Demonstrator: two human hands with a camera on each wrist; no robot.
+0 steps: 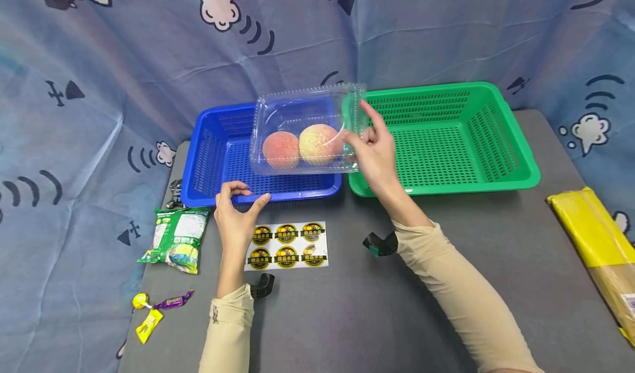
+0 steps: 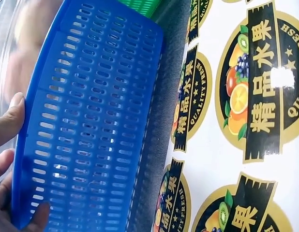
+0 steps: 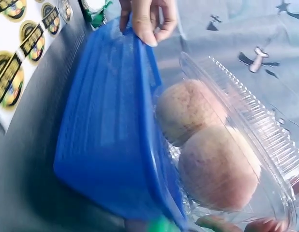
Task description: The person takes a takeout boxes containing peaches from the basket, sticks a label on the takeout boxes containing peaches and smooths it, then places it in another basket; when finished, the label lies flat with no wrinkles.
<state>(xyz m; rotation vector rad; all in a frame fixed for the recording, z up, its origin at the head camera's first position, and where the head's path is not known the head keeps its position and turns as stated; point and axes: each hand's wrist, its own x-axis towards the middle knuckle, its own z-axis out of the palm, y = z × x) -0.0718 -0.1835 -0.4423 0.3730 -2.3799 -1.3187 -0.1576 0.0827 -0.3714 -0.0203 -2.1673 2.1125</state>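
Note:
A clear plastic clamshell box (image 1: 292,106) with two peaches, one reddish (image 1: 280,150) and one paler (image 1: 316,140), is tilted above the blue basket (image 1: 302,195). My right hand (image 1: 379,161) grips its right end between thumb and fingers. At the basket's front left, my left hand (image 1: 234,219) pinches the rim; the left wrist view shows the thumb (image 2: 13,116) on that rim. Through the right wrist view, both peaches sit in the box close beside the basket wall (image 3: 101,121). Part of the basket's inside is hidden behind the box.
A green basket (image 1: 446,188) stands to the right. In front of the blue one lies a sheet of round fruit stickers (image 1: 286,246). At left are a green snack bag (image 1: 181,238) and several wrapped sweets (image 1: 171,302). A yellow package (image 1: 590,241) lies far right.

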